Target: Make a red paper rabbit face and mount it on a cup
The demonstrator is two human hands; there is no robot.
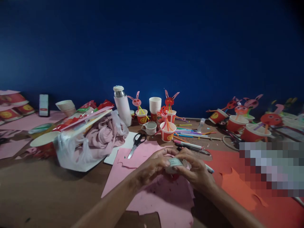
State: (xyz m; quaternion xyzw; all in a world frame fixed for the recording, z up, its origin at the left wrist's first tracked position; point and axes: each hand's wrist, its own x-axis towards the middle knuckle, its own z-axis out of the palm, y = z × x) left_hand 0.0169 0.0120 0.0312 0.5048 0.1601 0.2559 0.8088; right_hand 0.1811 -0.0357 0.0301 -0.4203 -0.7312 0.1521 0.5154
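Above a sheet of pink paper (133,190), my left hand (155,163) and my right hand (196,169) are closed around a small pale roll of tape (175,162), one from each side. Their fingers cover much of the roll. Under it a bit of red shows, too hidden to name. Scissors (136,144) with dark handles lie on the pink paper beyond my left hand. A blue-tipped marker (209,168) sticks out behind my right hand. Just beyond my hands stands a red paper cup (168,131) with a paper figure in it.
At the left, a plastic bag (78,155) holds pinkish cloth. Behind stand a white thermos (123,109), a mug (150,128) and stacked paper cups (155,104). Pens (190,145) lie beyond my right hand. Red paper (220,158), several decorated cups (255,131) and a blurred-out area are at the right.
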